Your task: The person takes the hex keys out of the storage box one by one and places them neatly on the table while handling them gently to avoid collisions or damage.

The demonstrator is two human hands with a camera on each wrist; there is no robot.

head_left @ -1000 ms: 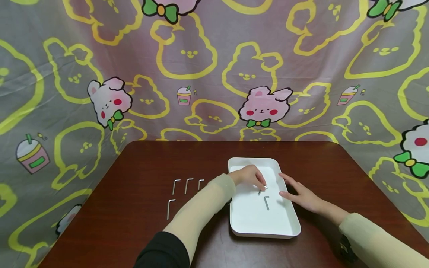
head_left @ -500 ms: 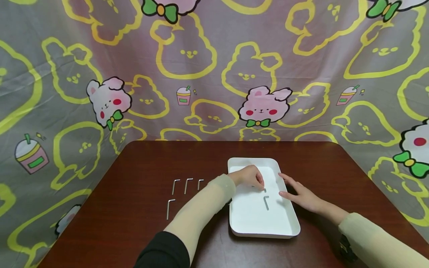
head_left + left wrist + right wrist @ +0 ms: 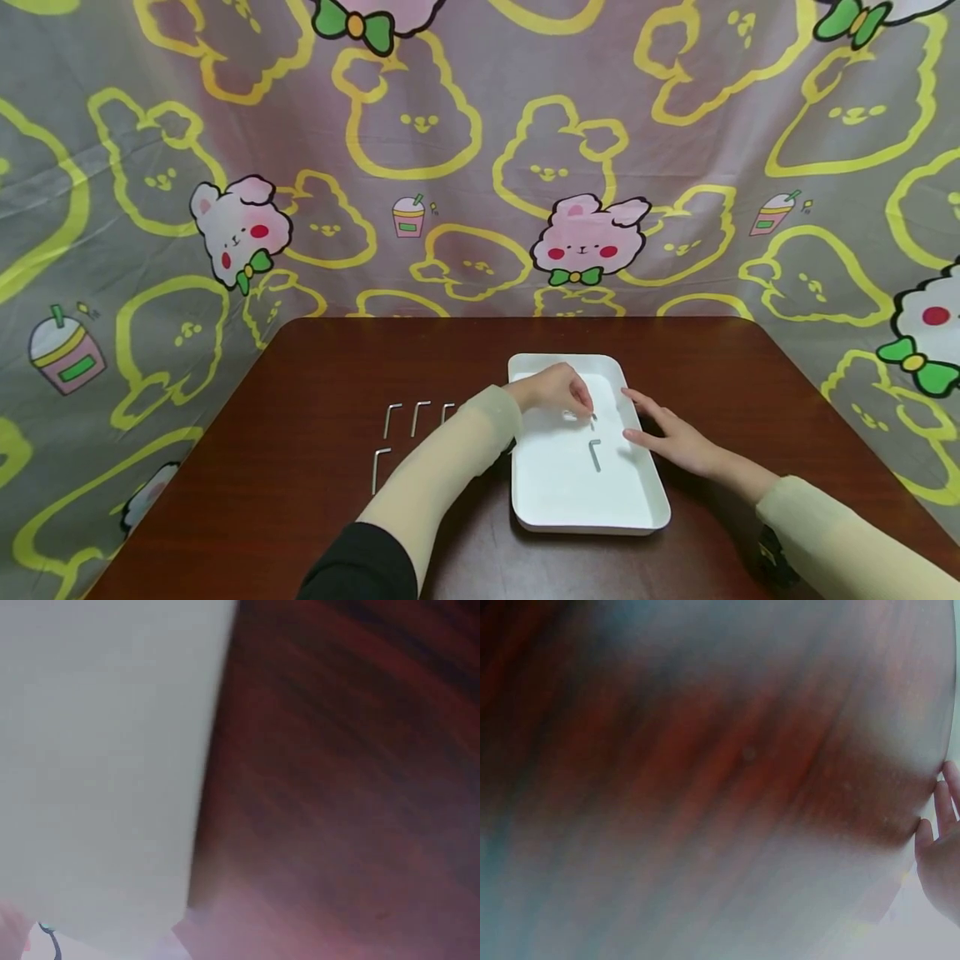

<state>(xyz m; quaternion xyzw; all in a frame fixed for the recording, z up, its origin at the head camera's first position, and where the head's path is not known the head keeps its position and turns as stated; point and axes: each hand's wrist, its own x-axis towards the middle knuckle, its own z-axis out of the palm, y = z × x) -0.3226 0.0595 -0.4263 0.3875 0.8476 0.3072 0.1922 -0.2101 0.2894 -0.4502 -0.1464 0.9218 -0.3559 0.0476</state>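
Observation:
In the head view, my left hand (image 3: pixel 553 390) reaches into the white tray (image 3: pixel 555 508), fingertips and thumb pinching a small silver hex key (image 3: pixel 593 418) that they mostly cover. Nearer the front, another hex key (image 3: pixel 595 455) lies on the tray's floor. My right hand (image 3: pixel 678 437) touches the tray's right edge with thumb and fingers extended. Fingers of that hand (image 3: pixel 939 859) also show at the right border of the right wrist view. The left wrist view has the tray's pale side (image 3: pixel 105 765) but not the pinching fingertips.
Left of the tray, several hex keys lie apart on the dark wooden table (image 3: pixel 322 383): three in a back row, one hex key (image 3: pixel 377 471) nearer the front. My left forearm passes close to them. A patterned cloth (image 3: pixel 450 200) hangs behind the table.
The left fingertips have shifted slightly inside the tray and the small hex key between them has turned, showing less than before. The right hand stays at the tray's edge.

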